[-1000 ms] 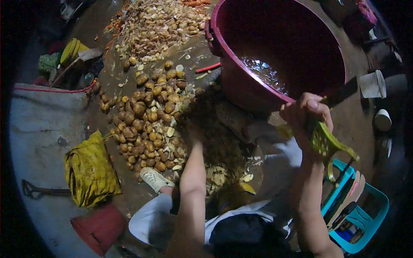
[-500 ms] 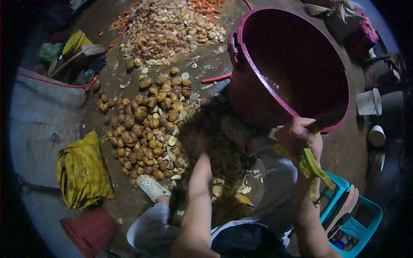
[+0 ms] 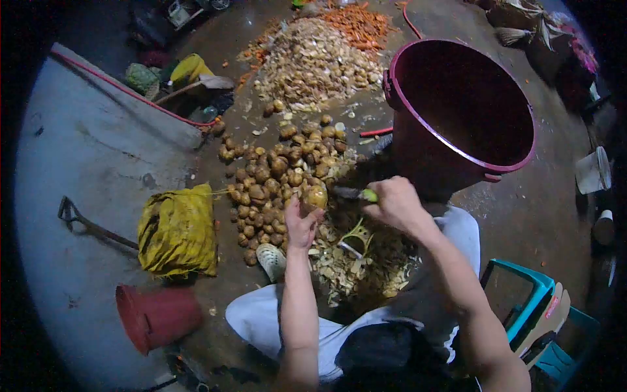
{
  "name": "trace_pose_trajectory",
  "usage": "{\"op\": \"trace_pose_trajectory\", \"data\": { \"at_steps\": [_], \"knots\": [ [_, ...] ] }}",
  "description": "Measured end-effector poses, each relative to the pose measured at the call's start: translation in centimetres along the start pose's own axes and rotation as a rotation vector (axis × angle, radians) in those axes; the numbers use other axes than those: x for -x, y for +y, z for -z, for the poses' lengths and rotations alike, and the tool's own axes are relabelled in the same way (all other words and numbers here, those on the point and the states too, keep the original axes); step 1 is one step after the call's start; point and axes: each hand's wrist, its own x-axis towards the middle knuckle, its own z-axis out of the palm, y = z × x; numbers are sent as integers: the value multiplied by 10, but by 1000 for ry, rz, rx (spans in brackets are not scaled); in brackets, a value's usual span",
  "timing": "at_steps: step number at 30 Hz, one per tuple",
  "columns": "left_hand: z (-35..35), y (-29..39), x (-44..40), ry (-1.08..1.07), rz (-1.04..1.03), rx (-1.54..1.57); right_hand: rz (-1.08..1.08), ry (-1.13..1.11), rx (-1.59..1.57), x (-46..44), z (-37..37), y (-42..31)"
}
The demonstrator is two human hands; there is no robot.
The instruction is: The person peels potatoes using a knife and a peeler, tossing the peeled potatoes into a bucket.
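Observation:
My left hand (image 3: 303, 226) holds a yellowish, partly peeled potato (image 3: 316, 197) above the pile. In my right hand (image 3: 400, 206) is a knife (image 3: 347, 192) with a green handle; its dark blade points left toward the potato, with a small gap between them. A heap of brown potatoes (image 3: 261, 179) lies on the floor beyond my left hand. Below the knife, peelings (image 3: 339, 277) are scattered between my legs. A yellow-green, forked thing with a pale crosspiece (image 3: 357, 240) shows over them; I cannot tell what it is.
A large maroon tub (image 3: 418, 144) stands at the right, beyond my right hand. Heaps of pale peelings (image 3: 313, 65) and orange scraps (image 3: 359, 26) lie farther back. At the left are a yellow sack (image 3: 176, 232) and a red bucket (image 3: 160, 317). A teal stool (image 3: 522, 281) is at lower right.
My right hand has moved left from the tub's rim to near the potato. My left hand has risen out of the shadow with a potato in it. The view has shifted left.

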Motion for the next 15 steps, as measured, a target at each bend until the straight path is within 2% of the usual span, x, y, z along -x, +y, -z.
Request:
{"op": "trace_pose_trajectory", "data": {
  "at_steps": [3,4,6,7,11,12,15],
  "knots": [
    [-19,51,16,-58,-104,-167,66,-44,49,5,-13,-26],
    [-31,70,29,8,-23,-104,82,-69,49,7,-17,-33],
    [-36,86,48,-32,-84,-145,136,-56,67,9,-27,-43],
    [-37,91,58,-71,-129,-181,178,-52,83,12,-31,-48],
    [-25,92,91,2,-203,-249,296,-26,52,24,-42,-68],
    [-23,88,99,31,-202,-151,303,-29,55,26,-46,-72],
    [-17,84,111,75,-209,-156,306,-49,123,30,-55,-79]
  ]
}}
